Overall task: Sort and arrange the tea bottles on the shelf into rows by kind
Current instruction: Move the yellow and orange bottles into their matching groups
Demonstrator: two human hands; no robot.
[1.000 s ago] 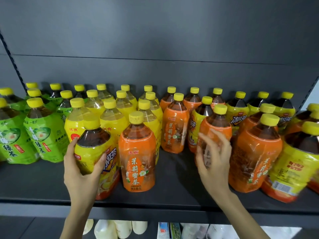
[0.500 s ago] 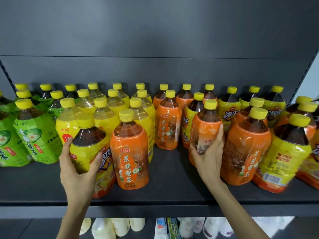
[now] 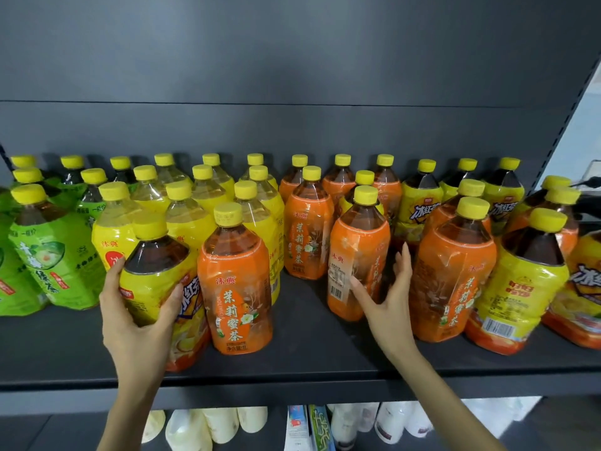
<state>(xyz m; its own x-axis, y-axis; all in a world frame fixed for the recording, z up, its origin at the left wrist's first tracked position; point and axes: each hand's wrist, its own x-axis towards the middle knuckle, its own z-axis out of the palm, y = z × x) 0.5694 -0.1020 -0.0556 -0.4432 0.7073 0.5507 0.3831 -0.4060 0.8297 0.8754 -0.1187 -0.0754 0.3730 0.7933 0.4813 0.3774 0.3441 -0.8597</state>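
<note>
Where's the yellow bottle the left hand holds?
Head view, shelf front left: the yellow bottle in the left hand is just left of the front orange bottle.

Yellow-capped tea bottles point(image 3: 234, 278) upright on dark shelf point(image 3: 302, 362), green, yellow, orange kinds

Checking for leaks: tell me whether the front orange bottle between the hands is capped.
Capped: the orange bottle wears a yellow cap on its neck.

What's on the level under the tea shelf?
Under the shelf stand cream jugs, two cartons and white bottles. Each shows only in part: the shelf's edge covers the rest.
</note>
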